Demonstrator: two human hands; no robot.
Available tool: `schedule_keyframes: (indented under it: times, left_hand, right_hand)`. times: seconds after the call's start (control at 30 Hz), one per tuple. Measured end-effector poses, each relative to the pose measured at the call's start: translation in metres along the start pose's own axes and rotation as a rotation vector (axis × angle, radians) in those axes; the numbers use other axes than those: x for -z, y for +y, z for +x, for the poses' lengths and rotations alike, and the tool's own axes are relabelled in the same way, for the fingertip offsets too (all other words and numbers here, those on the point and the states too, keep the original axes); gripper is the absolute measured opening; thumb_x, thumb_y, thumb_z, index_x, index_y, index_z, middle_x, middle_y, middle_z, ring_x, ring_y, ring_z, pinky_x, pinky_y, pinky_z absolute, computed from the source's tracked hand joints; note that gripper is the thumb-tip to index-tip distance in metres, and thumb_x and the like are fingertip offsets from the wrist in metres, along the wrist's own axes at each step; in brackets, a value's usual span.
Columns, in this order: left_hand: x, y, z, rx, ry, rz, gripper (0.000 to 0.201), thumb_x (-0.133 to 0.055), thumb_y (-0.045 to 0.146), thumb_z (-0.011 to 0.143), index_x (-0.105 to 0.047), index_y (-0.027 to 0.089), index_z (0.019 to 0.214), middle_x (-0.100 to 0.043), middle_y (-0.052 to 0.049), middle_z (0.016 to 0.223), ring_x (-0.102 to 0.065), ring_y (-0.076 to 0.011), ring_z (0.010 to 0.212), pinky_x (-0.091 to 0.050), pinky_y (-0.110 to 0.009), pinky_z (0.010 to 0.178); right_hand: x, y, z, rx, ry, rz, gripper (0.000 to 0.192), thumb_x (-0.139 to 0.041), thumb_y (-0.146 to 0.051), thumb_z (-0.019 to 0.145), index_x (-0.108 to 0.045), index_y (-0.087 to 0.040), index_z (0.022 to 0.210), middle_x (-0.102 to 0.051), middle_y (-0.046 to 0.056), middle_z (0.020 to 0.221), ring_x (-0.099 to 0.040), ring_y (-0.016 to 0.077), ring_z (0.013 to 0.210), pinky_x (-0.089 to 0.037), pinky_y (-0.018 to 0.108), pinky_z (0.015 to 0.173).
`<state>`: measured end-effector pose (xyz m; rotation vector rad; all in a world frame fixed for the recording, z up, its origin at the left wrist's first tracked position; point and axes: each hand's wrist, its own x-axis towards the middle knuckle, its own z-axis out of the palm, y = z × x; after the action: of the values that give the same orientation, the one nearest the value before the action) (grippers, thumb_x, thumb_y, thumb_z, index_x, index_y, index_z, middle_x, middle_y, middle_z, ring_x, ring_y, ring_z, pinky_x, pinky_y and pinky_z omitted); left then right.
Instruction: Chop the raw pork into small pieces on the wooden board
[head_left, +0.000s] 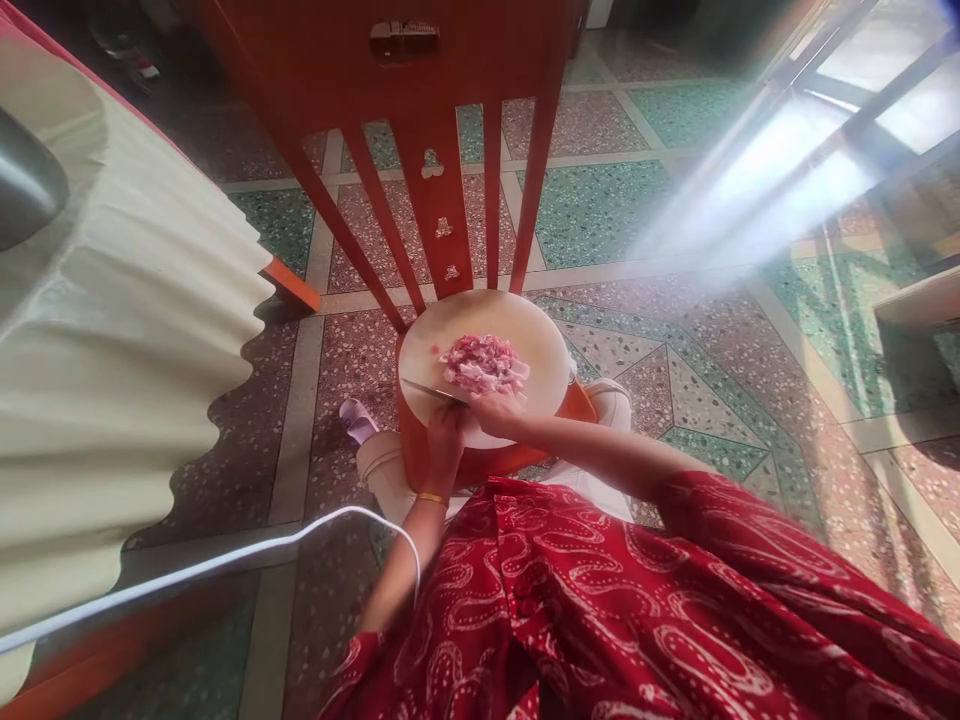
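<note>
A round pale cutting board [525,325] rests on the seat of an orange wooden chair [420,110]. A heap of chopped pink meat [484,364] lies in the board's middle. My left hand [445,440] grips the handle of a knife [431,391], whose blade lies flat and points left over the board's near edge. A gold bangle circles that wrist. My right hand [499,413] rests on the board at the near side of the meat, its fingers touching the pile.
A table with a cream ruffled cloth [112,330] fills the left side. A white cable [225,560] runs across the terrazzo floor. Glass door frames [847,110] glare at the upper right. My red patterned dress [637,610] covers the foreground.
</note>
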<state>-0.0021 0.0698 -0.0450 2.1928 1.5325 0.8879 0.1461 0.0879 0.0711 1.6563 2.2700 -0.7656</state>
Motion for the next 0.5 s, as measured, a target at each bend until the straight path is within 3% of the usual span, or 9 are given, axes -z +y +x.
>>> schedule_keyframes:
  times: [0.1,0.2,0.33,0.5]
  left_hand:
    - [0.003,0.001,0.002,-0.004,-0.03,0.074,0.019,-0.046,0.016,0.084,-0.063,0.017,0.092,-0.066,-0.009,0.09,-0.059,-0.0242,0.088,-0.047,-0.04,0.084]
    - [0.007,0.002,0.006,-0.039,-0.06,0.128,0.015,-0.049,0.019,0.084,-0.063,0.018,0.09,-0.065,-0.01,0.087,-0.059,-0.0242,0.084,-0.047,-0.038,0.08]
    - [0.011,0.0,0.025,-0.048,-0.087,0.134,0.018,-0.05,0.022,0.084,-0.062,0.017,0.097,-0.065,-0.011,0.089,-0.059,-0.0239,0.086,-0.046,-0.037,0.081]
    - [0.018,-0.006,0.059,0.183,-0.025,0.035,0.024,-0.043,0.018,0.084,-0.063,0.016,0.098,-0.068,-0.013,0.09,-0.063,-0.0227,0.085,-0.047,-0.034,0.079]
  right_hand:
    - [0.001,-0.008,0.014,0.011,0.048,0.001,0.029,-0.043,-0.021,0.091,-0.058,-0.017,0.116,-0.067,0.015,0.102,-0.065,0.0243,0.088,-0.05,0.033,0.072]
    - [0.006,0.004,0.004,-0.005,0.101,0.029,0.036,-0.044,-0.023,0.091,-0.053,-0.021,0.125,-0.067,0.013,0.103,-0.065,0.0237,0.087,-0.049,0.031,0.071]
    - [0.02,0.039,-0.027,0.048,0.215,0.041,0.04,-0.041,-0.025,0.093,-0.048,-0.024,0.132,-0.066,0.011,0.107,-0.064,0.0219,0.087,-0.047,0.029,0.073]
    - [0.033,0.091,-0.06,0.076,0.222,-0.101,0.031,-0.037,-0.027,0.095,-0.057,-0.016,0.115,-0.068,0.012,0.089,-0.062,0.0193,0.071,-0.04,0.027,0.061]
